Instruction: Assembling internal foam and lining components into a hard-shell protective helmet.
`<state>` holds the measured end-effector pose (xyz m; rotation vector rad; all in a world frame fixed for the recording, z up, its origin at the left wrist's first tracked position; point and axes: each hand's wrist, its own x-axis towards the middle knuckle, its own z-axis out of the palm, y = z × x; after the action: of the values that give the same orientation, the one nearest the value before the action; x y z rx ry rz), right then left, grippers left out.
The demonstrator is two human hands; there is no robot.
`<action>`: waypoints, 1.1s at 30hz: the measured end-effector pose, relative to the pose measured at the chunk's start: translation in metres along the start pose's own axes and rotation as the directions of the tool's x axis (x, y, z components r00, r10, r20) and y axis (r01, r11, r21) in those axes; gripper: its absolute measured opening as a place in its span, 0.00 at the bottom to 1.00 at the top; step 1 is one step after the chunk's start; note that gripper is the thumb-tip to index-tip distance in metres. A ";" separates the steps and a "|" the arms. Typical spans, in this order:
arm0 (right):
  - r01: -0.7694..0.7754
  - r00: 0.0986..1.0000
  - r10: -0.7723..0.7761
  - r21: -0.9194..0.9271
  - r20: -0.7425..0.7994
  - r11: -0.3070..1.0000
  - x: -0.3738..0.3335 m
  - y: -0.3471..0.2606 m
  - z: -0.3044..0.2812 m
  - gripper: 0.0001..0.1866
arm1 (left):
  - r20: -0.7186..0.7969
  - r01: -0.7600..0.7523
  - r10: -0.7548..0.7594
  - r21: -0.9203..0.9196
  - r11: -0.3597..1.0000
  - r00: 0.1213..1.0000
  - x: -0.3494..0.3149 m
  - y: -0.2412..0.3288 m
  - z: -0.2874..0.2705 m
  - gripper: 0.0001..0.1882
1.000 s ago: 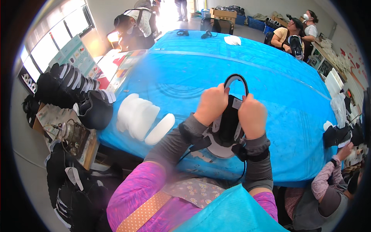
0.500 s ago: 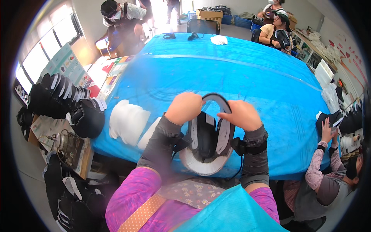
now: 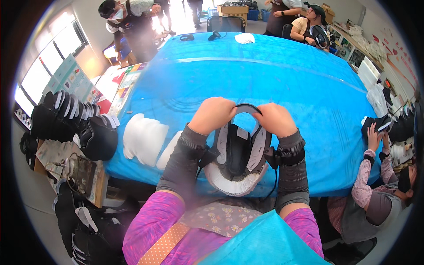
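Black helmet (image 3: 238, 154), upside down at the blue table's (image 3: 287, 75) 6 o'clock edge, white foam liners (image 3: 143, 139) at its 9 o'clock. Left hand (image 3: 213, 115) and right hand (image 3: 274, 119) both pinch its rim.

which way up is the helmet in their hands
Upside down: the helmet shows its hollow inside with grey pads and white foam rim facing the camera, while the left hand and right hand grip its upper edge.

Probably a workshop: helmets (image 3: 66, 115) stacked beside a blue worktable (image 3: 282, 75).
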<state>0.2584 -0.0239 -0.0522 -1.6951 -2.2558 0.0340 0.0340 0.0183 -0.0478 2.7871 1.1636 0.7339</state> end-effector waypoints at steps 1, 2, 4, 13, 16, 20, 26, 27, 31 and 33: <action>-0.015 0.999 0.016 -0.017 0.031 1.000 0.000 -0.001 -0.002 0.18 | 0.003 -0.004 0.004 -0.006 1.000 1.000 0.001 -0.001 0.002 0.15; -0.025 0.999 0.025 -0.020 0.031 0.999 0.000 0.000 -0.002 0.18 | 0.021 -0.001 0.001 -0.004 1.000 1.000 0.003 0.000 0.001 0.14; -0.053 0.996 0.048 0.070 0.078 0.996 -0.001 0.003 -0.005 0.18 | 0.039 -0.006 0.006 -0.009 1.000 0.999 0.005 -0.001 0.001 0.12; -0.036 0.988 0.022 0.086 0.156 0.996 -0.004 -0.003 -0.011 0.18 | 0.104 0.017 -0.003 -0.136 0.991 0.995 0.003 0.003 -0.004 0.13; 0.052 0.997 -0.054 0.043 0.047 0.998 -0.003 0.001 0.001 0.17 | 0.030 -0.041 0.046 -0.124 0.991 0.999 0.003 0.001 0.003 0.13; 0.080 0.997 -0.080 0.013 0.004 0.997 -0.004 0.003 0.003 0.16 | 0.035 -0.080 0.081 -0.035 0.996 0.996 0.006 0.001 0.009 0.12; 0.034 0.996 -0.036 0.026 0.076 0.999 -0.004 -0.007 -0.010 0.15 | 0.010 -0.076 0.077 -0.055 0.996 0.997 0.005 -0.001 0.009 0.11; 0.044 0.997 -0.045 0.020 0.061 0.999 -0.005 -0.005 -0.008 0.15 | -0.012 -0.090 0.089 -0.076 0.993 0.996 0.006 0.001 0.009 0.10; 0.006 1.000 -0.006 -0.009 -0.016 1.000 -0.004 0.004 0.005 0.14 | 0.047 -0.022 0.031 -0.179 0.984 0.998 0.007 0.009 0.001 0.12; -0.024 0.995 0.022 -0.014 -0.101 1.000 0.001 0.008 0.012 0.13 | 0.025 -0.029 0.036 -0.246 0.969 0.999 0.002 0.009 -0.003 0.14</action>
<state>0.2624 -0.0190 -0.0650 -1.6914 -2.1691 -0.0623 0.0393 0.0127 -0.0423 2.6070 0.9510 0.7784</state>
